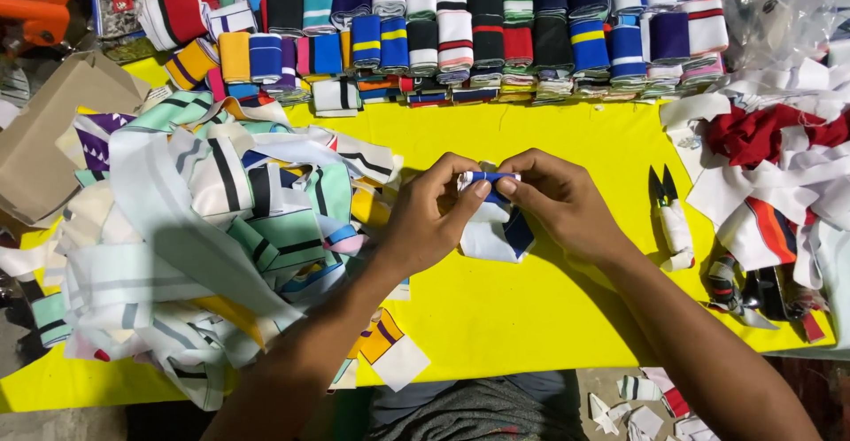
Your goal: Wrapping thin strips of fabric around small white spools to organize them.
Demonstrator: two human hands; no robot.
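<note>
Head view: left hand (429, 220) and right hand (562, 202) at centre, fingers (481, 188) of both clamped on a folded strip (492, 224) of white and dark-blue ribbed fabric, blue edge uppermost, hanging just above the yellow counter (496, 308). At 9 o'clock, a loose heap of striped strips (204, 246); at 12, rows of folded striped bands (496, 34); at 3, thread snips (668, 215) and red-white scraps (770, 166). Cardboard box (44, 140) at 10.

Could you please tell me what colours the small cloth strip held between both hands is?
The cloth strip is white with dark blue bands, seen best in the head view.
</note>
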